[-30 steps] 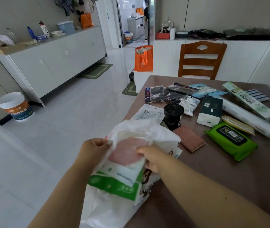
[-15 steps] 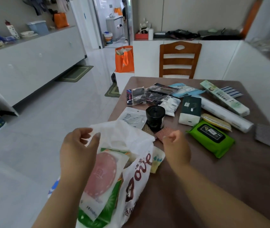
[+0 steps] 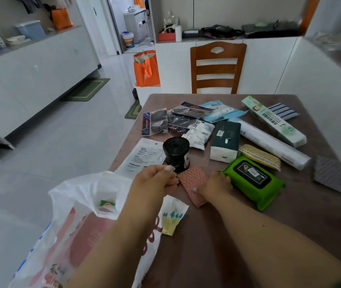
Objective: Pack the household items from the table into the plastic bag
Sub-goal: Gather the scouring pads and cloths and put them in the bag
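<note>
The white plastic bag point(image 3: 76, 192) lies open at the table's point(image 3: 248, 235) front left edge, with packets inside it. A pink dish cloth point(image 3: 192, 179) lies flat just beyond the bag. My left hand point(image 3: 155, 181) has its fingers pinched at the cloth's left corner, in front of a black roll of bags point(image 3: 175, 150). My right hand point(image 3: 215, 186) rests on the cloth's right side, thumb pressed on it, fingertips against a green wipes pack point(image 3: 254, 181). A small yellow and white packet point(image 3: 173, 217) lies by the bag under my left forearm.
Further back lie a white flat packet point(image 3: 142, 156), black packets point(image 3: 165, 121), a dark green tissue pack point(image 3: 225, 140), a yellow sponge point(image 3: 259, 156), a white roll point(image 3: 273, 146), a long box point(image 3: 273, 121) and a grey cloth point(image 3: 331, 175). A wooden chair point(image 3: 217, 67) stands behind the table.
Both hands have let go of the bag and moved forward onto the pink cloth. The bag has slumped at the table edge. The view has swung to the right.
</note>
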